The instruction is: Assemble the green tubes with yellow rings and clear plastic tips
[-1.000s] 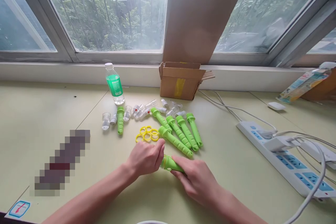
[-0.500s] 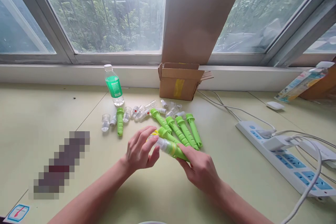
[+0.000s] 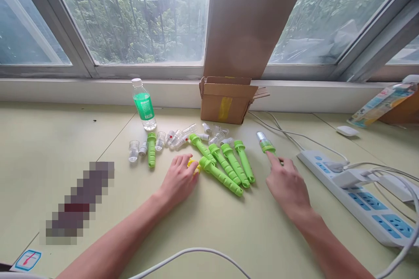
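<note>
On the right side of the table my right hand (image 3: pixel 288 183) grips a small toy torch (image 3: pixel 267 146), its green handle mostly hidden under the fingers and its clear head pointing away. My left hand (image 3: pixel 179 178) is low over the table with its fingers curled onto yellow rings (image 3: pixel 194 166), which they partly cover. Between the hands lie several green handles (image 3: pixel 225 178) in a loose bunch. Another green handle (image 3: pixel 151 150) lies farther left. Behind are clear ribbed caps (image 3: pixel 133 151) and small white light units (image 3: pixel 143 148), some with red dots.
A water bottle (image 3: pixel 144 107) and an open cardboard box (image 3: pixel 225 103) stand near the window sill. At right are a white power strip (image 3: pixel 353 196) with cables, a white mouse-like object (image 3: pixel 347 131) and a tilted bottle (image 3: pixel 381 103). A white cable (image 3: pixel 196 250) crosses the near edge.
My right hand has carried the toy torch right, away from the bunch of handles. My left hand has come off its clear head and dropped onto the yellow rings.
</note>
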{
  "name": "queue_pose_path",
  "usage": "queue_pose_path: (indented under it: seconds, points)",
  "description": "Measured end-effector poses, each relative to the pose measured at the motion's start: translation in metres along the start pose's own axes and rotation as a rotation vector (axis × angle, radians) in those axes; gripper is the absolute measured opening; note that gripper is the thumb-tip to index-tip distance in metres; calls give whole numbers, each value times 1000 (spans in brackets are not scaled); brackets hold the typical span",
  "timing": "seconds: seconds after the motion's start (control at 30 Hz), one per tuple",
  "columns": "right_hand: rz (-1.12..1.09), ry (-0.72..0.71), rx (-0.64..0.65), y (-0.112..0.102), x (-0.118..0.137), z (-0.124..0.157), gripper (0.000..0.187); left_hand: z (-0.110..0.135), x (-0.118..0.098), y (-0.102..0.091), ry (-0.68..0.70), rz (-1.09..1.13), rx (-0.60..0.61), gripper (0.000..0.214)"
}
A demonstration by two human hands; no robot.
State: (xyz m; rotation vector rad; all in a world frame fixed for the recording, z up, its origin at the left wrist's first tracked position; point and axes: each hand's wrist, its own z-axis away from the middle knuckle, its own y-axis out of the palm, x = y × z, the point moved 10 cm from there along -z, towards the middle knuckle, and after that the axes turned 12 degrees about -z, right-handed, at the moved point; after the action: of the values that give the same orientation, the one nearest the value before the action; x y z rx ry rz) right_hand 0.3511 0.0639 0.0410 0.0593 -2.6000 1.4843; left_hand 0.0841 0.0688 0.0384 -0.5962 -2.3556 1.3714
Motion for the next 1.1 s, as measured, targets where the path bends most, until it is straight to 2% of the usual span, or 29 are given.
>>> queue_pose_path:
  seconds: [0.13,0.3,0.4,0.5,0.57,0.67,0.77,0.97,1.1]
  points:
    - [86,4,72,11,-10,3,57,1,1,2,-8,17,1,12]
    - [110,-80,42,16,-7,9,53,1,0,4,19,33,19,13]
    - [89,-66,62,18,-6,10,52,1,0,5,11,32,34,14]
    - [92,0,94,16,-4,8,45,1,1,5,-7,40,32,16]
    - [95,4,68,9,2,6,35,1,1,5,-16,42,24,17]
    - [48,-68,-47,-7,19,3,34,1,2,5,-18,46,21,15]
    - [-125,-192,-107,-18,42,7,34,1,3,7,-22,51,32,10]
    - [-461,-476,16,-20,94,28,35,2,3,7,-26,55,31,5]
    - [-628,-639,88,-25,116,47,30,1,3,4,-38,69,8,4]
